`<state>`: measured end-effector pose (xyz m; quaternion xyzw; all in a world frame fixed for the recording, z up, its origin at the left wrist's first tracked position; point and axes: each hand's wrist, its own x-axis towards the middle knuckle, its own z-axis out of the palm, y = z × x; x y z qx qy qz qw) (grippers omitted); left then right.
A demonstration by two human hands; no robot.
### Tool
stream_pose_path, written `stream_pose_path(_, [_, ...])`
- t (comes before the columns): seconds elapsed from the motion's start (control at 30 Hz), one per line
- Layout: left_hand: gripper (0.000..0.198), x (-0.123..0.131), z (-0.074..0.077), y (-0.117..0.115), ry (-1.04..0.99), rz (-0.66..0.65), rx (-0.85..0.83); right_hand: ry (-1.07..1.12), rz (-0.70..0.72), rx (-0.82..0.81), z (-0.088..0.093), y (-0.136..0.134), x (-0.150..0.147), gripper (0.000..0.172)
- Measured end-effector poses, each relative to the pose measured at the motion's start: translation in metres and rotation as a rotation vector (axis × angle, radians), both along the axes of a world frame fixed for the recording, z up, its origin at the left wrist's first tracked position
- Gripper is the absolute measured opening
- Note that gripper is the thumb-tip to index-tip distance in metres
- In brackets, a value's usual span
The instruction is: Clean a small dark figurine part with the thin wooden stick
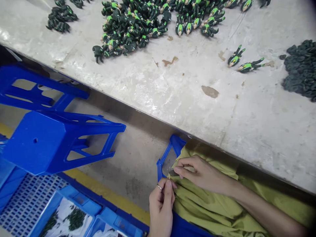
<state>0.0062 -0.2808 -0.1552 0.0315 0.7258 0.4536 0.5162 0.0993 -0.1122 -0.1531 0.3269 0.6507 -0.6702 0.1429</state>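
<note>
Below table edge, both hands [172, 184] pinch olive cloth [209, 207] between them.

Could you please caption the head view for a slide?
Both hands, left hand and right hand, pinch olive cloth below a table.

Worn grey table [187, 98]: heap of green-black toy figures [148, 23], two loose figures [243, 61], dark pile [301, 69].

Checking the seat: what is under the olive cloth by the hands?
A blue stool corner sticks out from under the olive cloth beside the left hand and right hand; the rest is covered.
</note>
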Motion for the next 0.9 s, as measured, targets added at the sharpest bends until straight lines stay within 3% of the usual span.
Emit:
stream_pose_path(0.2, [0.058,0.003,0.0,-0.005,0.104,-0.031,-0.02,0.003,-0.024,-0.111,-0.003,0.005,0.0,0.046])
stream_pose_path(0.4, [0.053,0.008,0.003,-0.007,0.207,-0.005,-0.03,-0.042,-0.226,-0.1,-0.011,0.007,0.003,0.045])
stream_pose_path(0.57, [0.041,0.007,0.004,-0.004,0.251,0.021,-0.033,0.077,-0.101,-0.139,0.001,0.0,0.004,0.049])
stream_pose_path(0.9, [0.033,0.007,0.002,-0.004,0.331,0.008,0.017,0.054,-0.07,-0.138,0.007,0.004,0.002,0.052])
